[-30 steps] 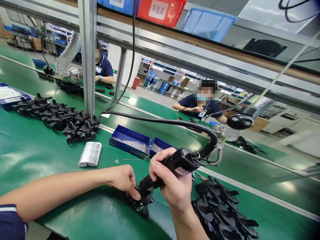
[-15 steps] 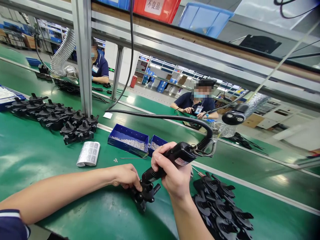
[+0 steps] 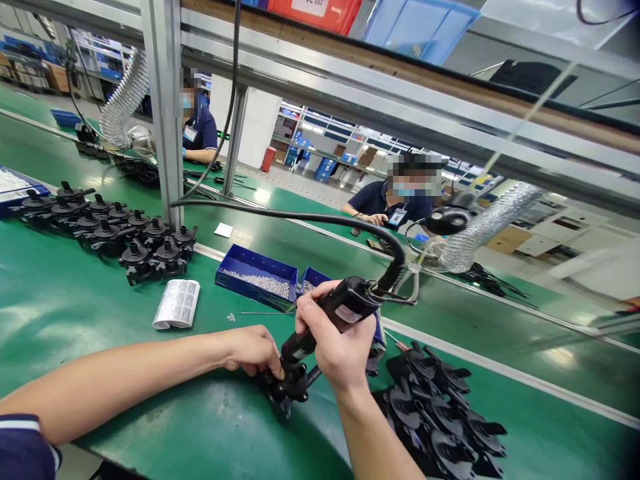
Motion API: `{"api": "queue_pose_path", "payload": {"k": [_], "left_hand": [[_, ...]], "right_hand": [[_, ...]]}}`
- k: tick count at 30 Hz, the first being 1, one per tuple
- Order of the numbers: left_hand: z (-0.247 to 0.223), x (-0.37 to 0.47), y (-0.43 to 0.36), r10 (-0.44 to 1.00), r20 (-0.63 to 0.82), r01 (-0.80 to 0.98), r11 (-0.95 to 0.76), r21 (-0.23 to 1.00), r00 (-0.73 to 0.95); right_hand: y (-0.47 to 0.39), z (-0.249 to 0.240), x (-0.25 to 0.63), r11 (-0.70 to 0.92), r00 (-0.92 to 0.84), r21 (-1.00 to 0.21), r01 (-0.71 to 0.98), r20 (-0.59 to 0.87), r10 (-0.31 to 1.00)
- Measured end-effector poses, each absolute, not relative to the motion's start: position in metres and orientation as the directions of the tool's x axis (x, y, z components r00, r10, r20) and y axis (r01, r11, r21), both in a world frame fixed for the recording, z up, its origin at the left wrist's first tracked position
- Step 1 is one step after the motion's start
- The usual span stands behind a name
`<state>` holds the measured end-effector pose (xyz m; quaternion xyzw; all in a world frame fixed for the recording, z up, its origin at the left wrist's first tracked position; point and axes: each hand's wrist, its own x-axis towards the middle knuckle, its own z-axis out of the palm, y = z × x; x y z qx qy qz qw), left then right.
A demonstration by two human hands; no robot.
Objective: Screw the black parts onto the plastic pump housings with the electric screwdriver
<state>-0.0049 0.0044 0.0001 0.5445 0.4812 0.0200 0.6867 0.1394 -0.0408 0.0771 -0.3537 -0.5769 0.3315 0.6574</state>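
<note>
My right hand (image 3: pixel 336 340) is wrapped round a black electric screwdriver (image 3: pixel 345 308), which tilts down to the left with its cable leaving the upper end. Its nose meets a black plastic pump housing (image 3: pixel 287 390) on the green bench; the bit's tip is hidden. My left hand (image 3: pixel 256 353) pinches that housing from the left, thumb and fingers against its upper side. Beyond the hands stands a blue bin (image 3: pixel 257 280) of small metal parts, with a second blue bin (image 3: pixel 313 277) partly behind my right hand.
Several similar black housings (image 3: pixel 107 230) stand at the left, and more housings (image 3: pixel 445 420) lie at the right. A label sheet (image 3: pixel 176 305), some loose nuts (image 3: pixel 231 317) and a thin rod (image 3: pixel 265 313) lie on the bench. A metal post (image 3: pixel 167 120) rises behind. Two co-workers sit opposite.
The screwdriver and my right hand have shifted slightly left, and the cable has swung left. The housing stays in my left hand, almost unmoved.
</note>
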Motion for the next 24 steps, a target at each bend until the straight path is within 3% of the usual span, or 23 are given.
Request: {"api": "queue_pose_path", "payload": {"k": [7, 11, 13, 15, 16, 18, 20, 24], "left_hand": [[-0.006, -0.006, 0.006, 0.539, -0.637, 0.496, 0.403, 0.769, 0.551], [-0.009, -0.011, 0.016, 0.556, -0.537, 0.388, 0.372, 0.843, 0.634], [-0.002, -0.019, 0.026, 0.63, -0.429, 0.317, 0.29, 0.903, 0.647], [0.008, -0.031, 0.038, 0.761, -0.262, 0.357, 0.043, 0.933, 0.593], [0.013, -0.039, 0.044, 0.812, -0.179, 0.459, -0.12, 0.88, 0.556], [0.021, -0.053, 0.054, 0.854, -0.088, 0.701, -0.357, 0.618, 0.512], [0.024, -0.065, 0.059, 0.861, -0.129, 0.828, -0.418, 0.374, 0.493], [0.02, -0.072, 0.062, 0.851, -0.207, 0.864, -0.424, 0.272, 0.483]], "right_hand": [[-0.038, 0.077, 0.142, 0.518, 0.054, -0.849, -0.11, 0.515, 0.856], [-0.039, 0.077, 0.146, 0.508, 0.044, -0.86, -0.055, 0.506, 0.861], [-0.04, 0.078, 0.15, 0.489, 0.073, -0.872, 0.002, 0.488, 0.87], [-0.041, 0.079, 0.153, 0.446, 0.069, -0.895, 0.015, 0.446, 0.893], [-0.041, 0.081, 0.155, 0.422, 0.05, -0.907, -0.004, 0.421, 0.906], [-0.041, 0.083, 0.157, 0.385, -0.005, -0.921, -0.065, 0.386, 0.922], [-0.041, 0.085, 0.158, 0.367, -0.06, -0.925, -0.101, 0.374, 0.926], [-0.043, 0.088, 0.161, 0.355, -0.128, -0.932, -0.069, 0.361, 0.924]]}}
